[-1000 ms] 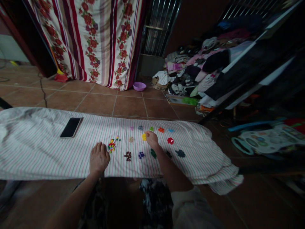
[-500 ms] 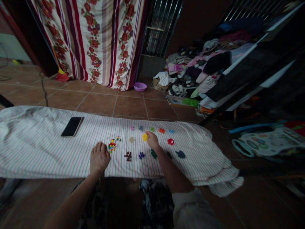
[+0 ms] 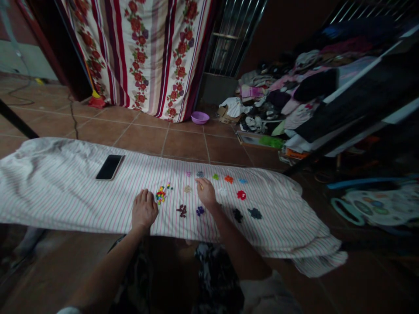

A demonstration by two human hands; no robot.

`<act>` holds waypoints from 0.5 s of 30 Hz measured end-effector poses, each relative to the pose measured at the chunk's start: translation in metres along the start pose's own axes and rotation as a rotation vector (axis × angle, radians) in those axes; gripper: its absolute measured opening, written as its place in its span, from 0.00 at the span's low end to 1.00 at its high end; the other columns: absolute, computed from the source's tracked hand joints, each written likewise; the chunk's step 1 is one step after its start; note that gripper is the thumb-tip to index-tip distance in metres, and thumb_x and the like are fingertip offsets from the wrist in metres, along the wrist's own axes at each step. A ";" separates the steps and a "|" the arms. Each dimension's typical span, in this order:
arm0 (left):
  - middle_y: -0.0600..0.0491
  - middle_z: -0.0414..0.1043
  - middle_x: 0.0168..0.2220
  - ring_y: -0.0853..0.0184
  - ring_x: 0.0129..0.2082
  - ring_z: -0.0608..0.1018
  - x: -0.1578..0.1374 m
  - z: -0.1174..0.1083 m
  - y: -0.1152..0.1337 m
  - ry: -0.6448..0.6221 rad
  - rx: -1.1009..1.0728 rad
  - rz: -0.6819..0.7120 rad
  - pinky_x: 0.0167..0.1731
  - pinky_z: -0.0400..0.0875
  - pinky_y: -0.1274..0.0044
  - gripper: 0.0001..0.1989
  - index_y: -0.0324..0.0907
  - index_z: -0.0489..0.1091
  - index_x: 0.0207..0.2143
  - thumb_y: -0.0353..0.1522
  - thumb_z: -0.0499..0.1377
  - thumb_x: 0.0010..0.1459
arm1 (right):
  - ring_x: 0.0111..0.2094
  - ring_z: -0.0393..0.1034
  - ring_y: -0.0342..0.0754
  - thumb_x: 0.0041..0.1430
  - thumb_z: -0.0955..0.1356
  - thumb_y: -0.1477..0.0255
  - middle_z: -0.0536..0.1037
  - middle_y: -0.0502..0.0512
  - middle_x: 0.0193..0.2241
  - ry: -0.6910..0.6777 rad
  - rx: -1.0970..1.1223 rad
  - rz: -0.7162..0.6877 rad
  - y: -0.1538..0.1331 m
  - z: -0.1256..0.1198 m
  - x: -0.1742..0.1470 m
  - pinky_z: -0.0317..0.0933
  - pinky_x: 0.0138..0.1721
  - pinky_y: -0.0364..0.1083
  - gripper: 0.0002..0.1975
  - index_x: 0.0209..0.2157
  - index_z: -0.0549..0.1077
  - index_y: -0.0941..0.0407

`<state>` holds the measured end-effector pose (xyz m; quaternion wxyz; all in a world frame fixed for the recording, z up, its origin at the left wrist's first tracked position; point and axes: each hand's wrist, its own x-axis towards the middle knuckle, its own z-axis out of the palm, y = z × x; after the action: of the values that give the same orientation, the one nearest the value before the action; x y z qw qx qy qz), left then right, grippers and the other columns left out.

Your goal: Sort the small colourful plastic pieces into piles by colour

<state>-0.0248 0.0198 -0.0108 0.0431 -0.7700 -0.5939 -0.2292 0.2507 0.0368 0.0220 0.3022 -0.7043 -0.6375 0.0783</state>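
My left hand lies with its fingers stretched out on the striped cloth, just left of a mixed heap of small coloured pieces. My right hand is over the middle of the sorted piles, fingers curled and tips close together. What it pinches, if anything, I cannot make out. It hides the yellow pile, and its forearm covers the dark green one. Around it lie a beige pile, a grey pile, a purple pile, a white pile and a red pile.
A phone lies on the cloth to the left. Brown pieces, orange pieces and dark grey pieces form other piles. Beyond the cloth, a purple basin and heaped clothes are on the tiled floor.
My right hand has moved left across the yellow pile, which it now covers. The white pile has come into sight. My left hand stays beside the mixed heap; the view has shifted slightly.
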 end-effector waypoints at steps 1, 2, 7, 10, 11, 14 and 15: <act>0.36 0.69 0.55 0.50 0.59 0.67 0.000 0.000 0.000 0.001 -0.002 -0.002 0.58 0.61 0.62 0.17 0.33 0.69 0.48 0.29 0.49 0.60 | 0.50 0.69 0.50 0.61 0.60 0.80 0.78 0.57 0.46 -0.017 0.003 -0.015 -0.006 0.004 -0.002 0.60 0.56 0.47 0.18 0.46 0.77 0.55; 0.36 0.69 0.55 0.50 0.59 0.67 0.000 0.000 0.000 0.002 -0.003 -0.002 0.58 0.61 0.62 0.17 0.33 0.69 0.48 0.29 0.49 0.60 | 0.50 0.69 0.50 0.61 0.61 0.79 0.78 0.57 0.46 -0.039 0.004 -0.028 -0.013 0.008 -0.004 0.60 0.56 0.47 0.17 0.46 0.77 0.55; 0.36 0.69 0.55 0.50 0.60 0.67 -0.001 0.000 0.000 0.001 -0.019 -0.003 0.58 0.61 0.61 0.17 0.33 0.69 0.48 0.29 0.49 0.60 | 0.49 0.70 0.48 0.64 0.61 0.77 0.79 0.56 0.45 -0.192 -0.006 -0.082 -0.043 0.028 -0.014 0.60 0.54 0.45 0.16 0.47 0.76 0.54; 0.35 0.69 0.55 0.50 0.60 0.67 -0.001 -0.001 0.000 0.000 -0.030 -0.006 0.58 0.60 0.61 0.17 0.33 0.69 0.48 0.29 0.49 0.60 | 0.49 0.70 0.48 0.64 0.61 0.77 0.79 0.56 0.45 -0.266 -0.025 -0.109 -0.056 0.036 -0.015 0.59 0.53 0.44 0.16 0.48 0.76 0.55; 0.35 0.69 0.55 0.50 0.60 0.67 -0.001 -0.001 0.000 -0.001 -0.037 -0.008 0.58 0.60 0.61 0.17 0.33 0.69 0.48 0.30 0.49 0.60 | 0.49 0.70 0.48 0.64 0.61 0.78 0.78 0.56 0.45 -0.280 -0.035 -0.112 -0.060 0.039 -0.015 0.59 0.54 0.45 0.16 0.48 0.76 0.55; 0.35 0.69 0.55 0.50 0.60 0.67 0.000 0.001 0.000 -0.001 -0.059 -0.019 0.58 0.61 0.60 0.18 0.34 0.69 0.49 0.29 0.50 0.59 | 0.50 0.69 0.48 0.63 0.61 0.79 0.77 0.57 0.47 -0.305 -0.069 -0.113 -0.070 0.046 -0.011 0.58 0.55 0.46 0.18 0.49 0.76 0.55; 0.36 0.69 0.55 0.50 0.60 0.67 0.000 0.001 0.000 0.001 -0.058 -0.020 0.57 0.61 0.60 0.17 0.34 0.69 0.49 0.29 0.50 0.59 | 0.50 0.69 0.48 0.64 0.61 0.79 0.77 0.58 0.48 -0.313 -0.079 -0.114 -0.073 0.049 -0.010 0.58 0.55 0.45 0.18 0.50 0.75 0.55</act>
<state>-0.0246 0.0202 -0.0119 0.0190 -0.7649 -0.5945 -0.2472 0.1629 0.0440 0.0186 0.1752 -0.6575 -0.7184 0.1447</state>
